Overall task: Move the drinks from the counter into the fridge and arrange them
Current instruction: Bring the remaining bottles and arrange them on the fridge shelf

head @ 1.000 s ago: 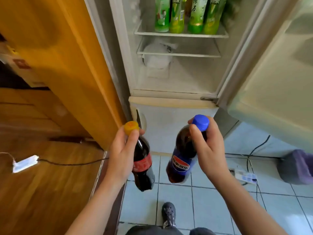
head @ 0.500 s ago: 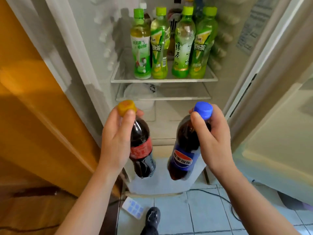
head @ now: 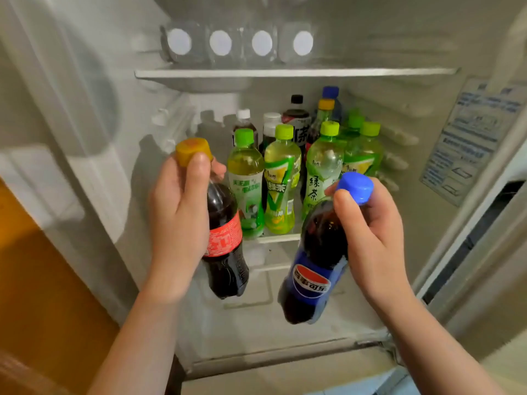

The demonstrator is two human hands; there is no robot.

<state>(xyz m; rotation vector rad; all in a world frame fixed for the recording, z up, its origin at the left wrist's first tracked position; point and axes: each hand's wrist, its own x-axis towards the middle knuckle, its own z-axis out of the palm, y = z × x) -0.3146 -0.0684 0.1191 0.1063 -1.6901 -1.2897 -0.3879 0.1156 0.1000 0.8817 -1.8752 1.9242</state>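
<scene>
Hands hold two cola bottles in front of the open fridge (head: 422, 223). At 8 o'clock the left hand (head: 176, 220) grips the neck of a red-labelled cola bottle (head: 225, 243), thumb touching its yellow cap; the bottle hangs about upright. At 4 o'clock the right hand (head: 373, 238) curls round the neck of a blue-labelled cola bottle (head: 310, 280) just under its blue cap, the base tilted toward 7 o'clock. Beyond them, at centre, green tea bottles (head: 281, 189) stand along the front of the middle shelf (head: 281, 238), with darker bottles (head: 296, 115) behind. At 12 o'clock, clear bottles (head: 219, 42) lie on the upper shelf (head: 285, 73), white caps outward.
</scene>
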